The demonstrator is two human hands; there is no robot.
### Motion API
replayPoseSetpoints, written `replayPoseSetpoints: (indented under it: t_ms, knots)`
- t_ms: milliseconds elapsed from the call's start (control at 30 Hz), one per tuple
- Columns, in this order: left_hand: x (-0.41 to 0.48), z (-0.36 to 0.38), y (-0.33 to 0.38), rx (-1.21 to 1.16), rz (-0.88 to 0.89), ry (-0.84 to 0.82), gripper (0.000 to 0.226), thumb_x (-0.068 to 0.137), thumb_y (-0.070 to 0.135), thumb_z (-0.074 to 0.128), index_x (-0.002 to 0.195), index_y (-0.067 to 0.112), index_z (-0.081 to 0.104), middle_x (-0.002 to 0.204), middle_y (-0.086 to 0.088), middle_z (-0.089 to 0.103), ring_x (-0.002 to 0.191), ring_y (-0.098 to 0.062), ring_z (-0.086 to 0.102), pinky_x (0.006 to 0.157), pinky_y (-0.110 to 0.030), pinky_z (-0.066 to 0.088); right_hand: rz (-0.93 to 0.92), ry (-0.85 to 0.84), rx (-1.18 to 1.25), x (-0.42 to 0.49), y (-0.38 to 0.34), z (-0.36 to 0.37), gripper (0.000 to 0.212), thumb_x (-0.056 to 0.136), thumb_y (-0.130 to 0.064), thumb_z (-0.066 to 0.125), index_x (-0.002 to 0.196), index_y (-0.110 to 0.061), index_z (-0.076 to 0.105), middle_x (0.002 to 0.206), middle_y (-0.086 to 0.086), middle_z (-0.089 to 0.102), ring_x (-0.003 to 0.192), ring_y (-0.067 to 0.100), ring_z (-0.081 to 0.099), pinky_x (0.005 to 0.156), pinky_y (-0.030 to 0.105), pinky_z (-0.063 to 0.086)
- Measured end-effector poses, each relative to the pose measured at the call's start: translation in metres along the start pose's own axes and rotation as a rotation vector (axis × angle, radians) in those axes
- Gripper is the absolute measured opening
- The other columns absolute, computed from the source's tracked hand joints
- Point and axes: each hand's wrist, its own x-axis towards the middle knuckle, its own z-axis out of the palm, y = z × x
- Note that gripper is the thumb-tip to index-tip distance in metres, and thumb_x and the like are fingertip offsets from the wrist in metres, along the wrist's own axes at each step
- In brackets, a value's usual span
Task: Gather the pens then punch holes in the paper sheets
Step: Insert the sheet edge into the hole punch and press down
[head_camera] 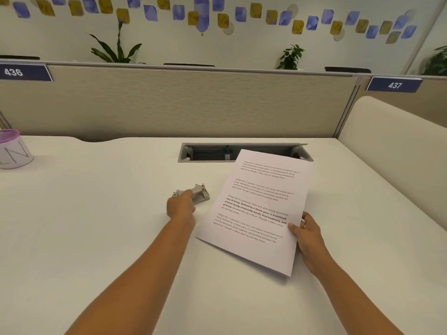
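No pens in view on the desk (96, 226), so gathering looks done, prob. into the pink-rimmed cup (14, 151) at 10 o'clock, tho its contents can't be seen. Punching looks not yet begun. The paper sheets (256, 209) sit just right of centre, far corner over the cable tray (210, 151) at 12, edge near the hole punch (199, 193) but not in its slot. L hand (181, 206) at centre is curled over the punch's near end, gripping it; fingertips hidden. R hand (308, 234) at 4 o'clock pinches the sheets' right edge, thumb on top, fingers under. Left: feed the edge in, press.
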Motion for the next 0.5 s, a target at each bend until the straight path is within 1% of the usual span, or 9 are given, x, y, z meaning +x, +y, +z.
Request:
replayPoseSetpoints:
  t_ms: [33, 67, 100, 167, 233, 300, 400, 467, 500]
  knots:
    - [-0.004, 0.005, -0.001, -0.153, -0.113, -0.051, 0.006, 0.084, 0.009, 0.053, 0.082, 0.003, 0.051, 0.073, -0.012, 0.052, 0.057, -0.019, 0.047, 0.054, -0.027, 0.04, 0.001, 0.001, 0.005, -0.001, 0.0, 0.0, 0.036, 0.091, 0.004, 0.045, 0.121, -0.016, 0.048, 0.117, 0.012, 0.064, 0.106, 0.031, 0.062, 0.096, 0.048, 0.048]
    - [-0.006, 0.008, -0.002, -0.251, -0.175, -0.086, 0.009, 0.086, 0.011, 0.053, 0.079, 0.006, 0.05, 0.068, -0.009, 0.048, 0.055, -0.016, 0.042, 0.053, -0.024, 0.037, 0.0, 0.001, 0.007, -0.001, 0.0, 0.0, 0.035, 0.091, 0.004, 0.045, 0.12, -0.016, 0.049, 0.117, 0.012, 0.064, 0.106, 0.031, 0.062, 0.096, 0.048, 0.048]
    - [-0.006, 0.011, -0.002, -0.314, -0.205, -0.108, 0.01, 0.087, 0.012, 0.053, 0.081, 0.006, 0.049, 0.066, -0.008, 0.047, 0.055, -0.016, 0.04, 0.053, -0.023, 0.036, 0.0, 0.0, 0.008, -0.002, 0.0, 0.0, 0.035, 0.091, 0.004, 0.045, 0.121, -0.015, 0.048, 0.118, 0.012, 0.064, 0.106, 0.031, 0.062, 0.096, 0.049, 0.048]
    - [-0.004, 0.012, -0.001, -0.386, -0.228, -0.106, 0.008, 0.089, 0.011, 0.054, 0.095, 0.006, 0.051, 0.066, -0.007, 0.047, 0.055, -0.014, 0.041, 0.053, -0.021, 0.037, -0.003, -0.006, 0.005, -0.003, -0.001, -0.001, 0.036, 0.092, 0.004, 0.045, 0.123, -0.014, 0.048, 0.119, 0.012, 0.064, 0.107, 0.031, 0.061, 0.098, 0.05, 0.047]
    - [0.007, 0.012, 0.0, -0.4, -0.23, -0.067, 0.021, 0.09, 0.007, 0.054, 0.111, 0.005, 0.054, 0.067, -0.006, 0.049, 0.055, -0.013, 0.047, 0.051, -0.019, 0.043, -0.01, -0.011, 0.004, -0.003, -0.003, -0.003, 0.037, 0.092, 0.003, 0.045, 0.125, -0.013, 0.048, 0.119, 0.013, 0.064, 0.109, 0.032, 0.061, 0.099, 0.051, 0.046]
    - [0.015, 0.01, 0.002, -0.368, -0.23, -0.032, 0.028, 0.089, 0.0, 0.053, 0.117, -0.002, 0.055, 0.066, -0.006, 0.052, 0.056, -0.011, 0.051, 0.042, -0.016, 0.046, -0.014, -0.009, 0.004, -0.003, -0.005, -0.004, 0.038, 0.092, 0.002, 0.046, 0.127, -0.013, 0.047, 0.12, 0.012, 0.064, 0.11, 0.032, 0.06, 0.099, 0.051, 0.046]
    - [0.02, 0.005, 0.002, -0.295, -0.216, -0.005, 0.018, 0.087, -0.003, 0.054, 0.104, 0.001, 0.059, 0.054, -0.007, 0.057, 0.051, -0.009, 0.054, 0.035, -0.014, 0.044, -0.02, -0.011, 0.008, -0.003, -0.008, -0.006, 0.038, 0.092, 0.002, 0.046, 0.127, -0.014, 0.047, 0.118, 0.011, 0.064, 0.108, 0.032, 0.061, 0.097, 0.049, 0.047]
    - [0.021, 0.001, 0.003, -0.233, -0.182, 0.017, 0.004, 0.085, -0.002, 0.054, 0.086, 0.001, 0.057, 0.059, -0.007, 0.055, 0.044, -0.009, 0.053, 0.034, -0.015, 0.044, -0.024, -0.01, 0.005, -0.003, -0.009, -0.008, 0.037, 0.092, 0.001, 0.046, 0.126, -0.014, 0.047, 0.118, 0.011, 0.065, 0.107, 0.032, 0.061, 0.097, 0.049, 0.047]
    - [0.022, -0.002, 0.005, -0.196, -0.156, 0.025, 0.007, 0.085, -0.001, 0.054, 0.079, 0.001, 0.056, 0.062, -0.007, 0.054, 0.044, -0.01, 0.052, 0.035, -0.016, 0.043, -0.028, -0.01, 0.003, -0.004, -0.01, -0.008, 0.038, 0.092, 0.001, 0.046, 0.126, -0.014, 0.047, 0.118, 0.011, 0.065, 0.108, 0.032, 0.061, 0.097, 0.05, 0.047]
